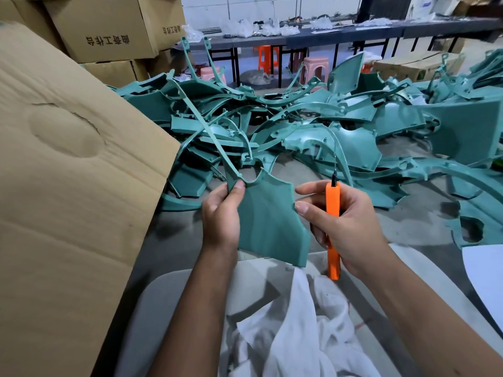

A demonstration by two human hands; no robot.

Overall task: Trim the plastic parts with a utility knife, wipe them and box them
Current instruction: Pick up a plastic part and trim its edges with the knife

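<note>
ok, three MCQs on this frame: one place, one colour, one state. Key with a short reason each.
1. Where does the white cloth lie?
A. On the person's lap, below the hands
B. On top of the pile of parts
C. On the far table

2. What colour is the knife handle?
A. Blue
B. Orange
C. Black

3. What is the left hand doing?
A. Hanging idle
B. Pressing flat on the cardboard
C. Gripping the teal part by its edge

Key:
1 A: the cloth is bunched in the near foreground, under both forearms.
2 B: the handle held in the right hand is bright orange, with a dark tip pointing up.
3 C: thumb on the front face, fingers behind the part's left edge, holding it up.
</note>
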